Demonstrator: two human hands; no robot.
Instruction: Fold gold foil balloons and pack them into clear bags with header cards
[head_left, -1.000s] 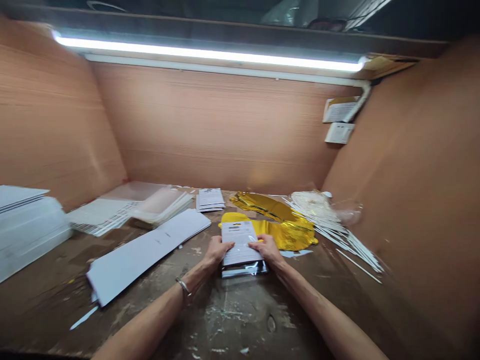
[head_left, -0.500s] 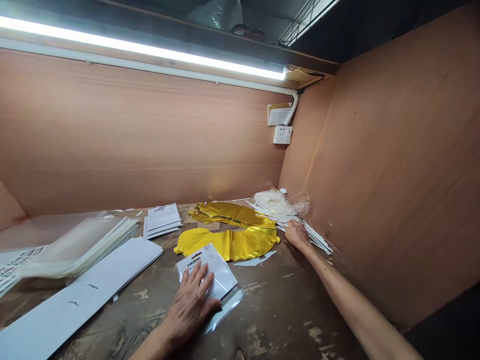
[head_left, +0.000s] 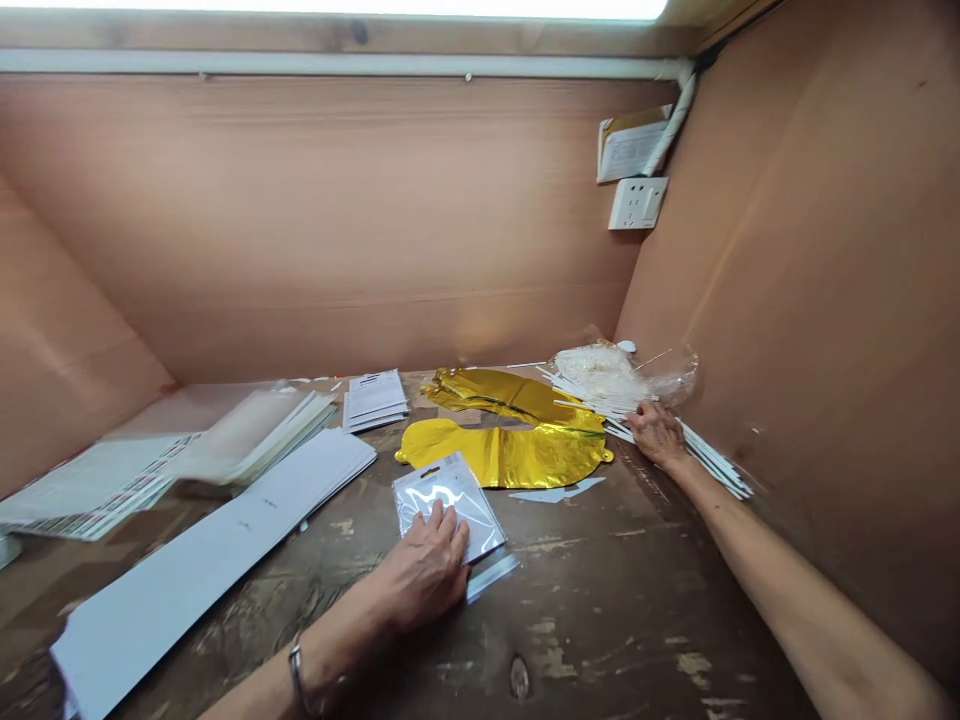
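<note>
My left hand (head_left: 431, 565) lies on a clear plastic packet (head_left: 480, 520) with a white card inside, its fingers stretched out and fairly flat. Beyond the packet are gold foil balloons (head_left: 502, 458), flattened and curved. At the right my right hand (head_left: 656, 432) is in a loose pile of thin white straws (head_left: 720, 470). Its fingers are bent and pressed together at the straws; how many they pinch is hidden. A clear plastic bag (head_left: 600, 370) with more straws sits just behind that hand.
Long white card strips (head_left: 217, 560) lie stacked at the left, with clear plastic sleeves (head_left: 240, 445) behind them. A small stack of packed cards (head_left: 375, 398) stands near the back wall. Pale blue scraps (head_left: 559, 492) lie before the balloons. A socket (head_left: 637, 203) is on the wall.
The view has tilted down and turned left, so everything sits farther right and higher. Both hands stay at about the same places, on the packet and at the straws.
</note>
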